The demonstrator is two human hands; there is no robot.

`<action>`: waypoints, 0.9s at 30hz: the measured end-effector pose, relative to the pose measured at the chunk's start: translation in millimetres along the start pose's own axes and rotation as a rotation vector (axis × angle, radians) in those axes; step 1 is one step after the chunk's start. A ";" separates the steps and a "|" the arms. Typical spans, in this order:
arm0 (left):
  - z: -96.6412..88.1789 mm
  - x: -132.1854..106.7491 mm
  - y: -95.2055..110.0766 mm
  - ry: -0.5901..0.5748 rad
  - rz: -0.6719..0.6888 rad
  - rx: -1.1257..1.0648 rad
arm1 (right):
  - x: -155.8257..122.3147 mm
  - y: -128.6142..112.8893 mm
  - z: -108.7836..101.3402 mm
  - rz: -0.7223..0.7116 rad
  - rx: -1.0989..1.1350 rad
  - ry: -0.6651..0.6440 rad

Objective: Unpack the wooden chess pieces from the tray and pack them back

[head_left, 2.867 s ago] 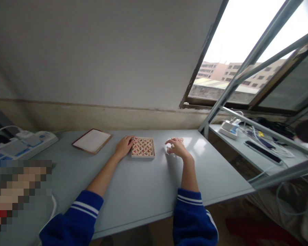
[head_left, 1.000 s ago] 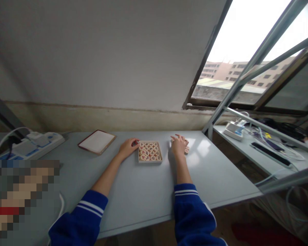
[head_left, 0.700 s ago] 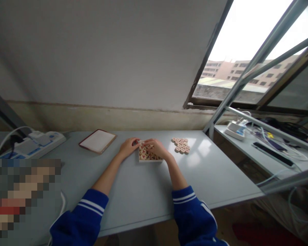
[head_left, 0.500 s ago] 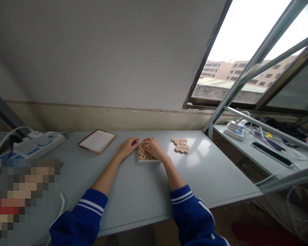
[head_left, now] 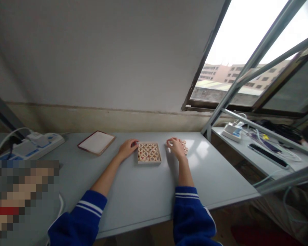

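Xiangqi box point(head_left: 149, 162) sits mid-surface point(head_left: 143, 191). Your left hand point(head_left: 127, 149) rests against its left edge, grip loose, nothing held. Your right hand point(head_left: 176, 148) covers loose pieces point(head_left: 186, 149) just right of it; can't tell its grip.

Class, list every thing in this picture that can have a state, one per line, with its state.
wooden box: open, filled with round pieces, flat on the table.
lid: off, lying left of the box.
loose pieces: grouped on the table, right of the box.
left hand: resting against the box's left edge.
right hand: over the loose pieces, grip unclear.
window: looks open.
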State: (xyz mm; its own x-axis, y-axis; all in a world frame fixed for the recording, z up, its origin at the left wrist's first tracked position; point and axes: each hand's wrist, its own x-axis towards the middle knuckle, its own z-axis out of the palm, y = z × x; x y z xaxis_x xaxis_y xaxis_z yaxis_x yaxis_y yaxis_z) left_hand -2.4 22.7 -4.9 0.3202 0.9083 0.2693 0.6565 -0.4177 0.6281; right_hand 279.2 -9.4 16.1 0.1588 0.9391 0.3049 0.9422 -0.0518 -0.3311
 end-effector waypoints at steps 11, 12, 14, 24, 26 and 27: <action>-0.7 -2.5 0.7 0.035 0.034 0.006 | -4.8 -57.0 -9.5 -0.476 0.337 -0.122; -0.7 -2.6 0.9 0.037 0.030 0.008 | -8.4 -66.7 -7.7 -0.536 0.340 -0.208; -0.3 -2.7 0.9 0.037 0.018 0.007 | -15.4 -81.3 -4.0 -0.608 0.296 -0.323; 2.4 -0.6 -1.9 0.031 0.015 -0.010 | -28.0 -102.7 1.2 -0.650 0.086 -0.305; 2.5 -0.5 -1.6 0.029 0.013 -0.011 | -30.6 -105.7 1.1 -0.659 0.065 -0.262; 2.6 -0.5 -1.5 0.032 0.013 -0.010 | -31.5 -106.5 1.2 -0.665 0.060 -0.247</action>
State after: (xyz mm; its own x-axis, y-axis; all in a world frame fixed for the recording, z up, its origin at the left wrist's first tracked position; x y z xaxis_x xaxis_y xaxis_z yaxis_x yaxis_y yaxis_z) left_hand -1.8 22.8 -7.9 0.3068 0.9030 0.3007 0.6454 -0.4296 0.6316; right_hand 173.5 -33.1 40.7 -0.5228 0.8148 0.2504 0.7968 0.5715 -0.1960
